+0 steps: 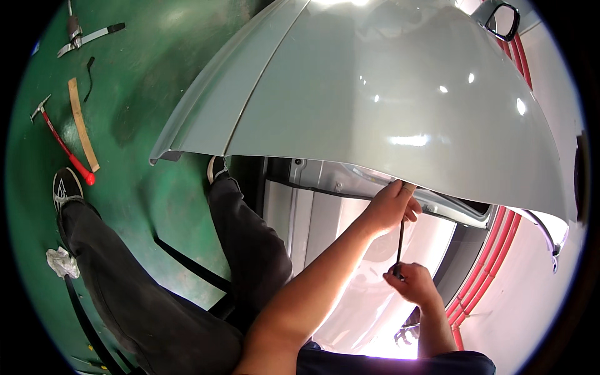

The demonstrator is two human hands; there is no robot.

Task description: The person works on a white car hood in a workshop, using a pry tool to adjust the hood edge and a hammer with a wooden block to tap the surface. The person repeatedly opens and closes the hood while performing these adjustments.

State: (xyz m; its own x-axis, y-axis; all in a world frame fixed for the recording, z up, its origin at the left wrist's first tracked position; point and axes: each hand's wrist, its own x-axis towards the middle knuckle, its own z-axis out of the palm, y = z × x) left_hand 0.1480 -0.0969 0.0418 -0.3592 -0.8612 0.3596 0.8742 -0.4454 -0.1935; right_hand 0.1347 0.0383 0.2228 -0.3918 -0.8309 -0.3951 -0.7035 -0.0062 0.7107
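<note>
The glossy, sheet-like grey-green car door [375,106] is curving broadly above both hands, its smooth paint reflecting small bright lights. Below the door's edge, the right hand [412,283] is closing tightly around the dark handle of a slim, straight rod [400,240], which is running up toward that edge. The left hand [392,206] is resting at the door's edge, its fingers curling near the rod's upper end; I cannot tell whether they are clamped on it. Left of the door, on the shiny green floor [169,206], a slender hammer [61,139] with a red handle is lying near a flat, gently bowed wooden strip [81,125], while something crumpled and whitish [62,262] is sitting farther down.
</note>
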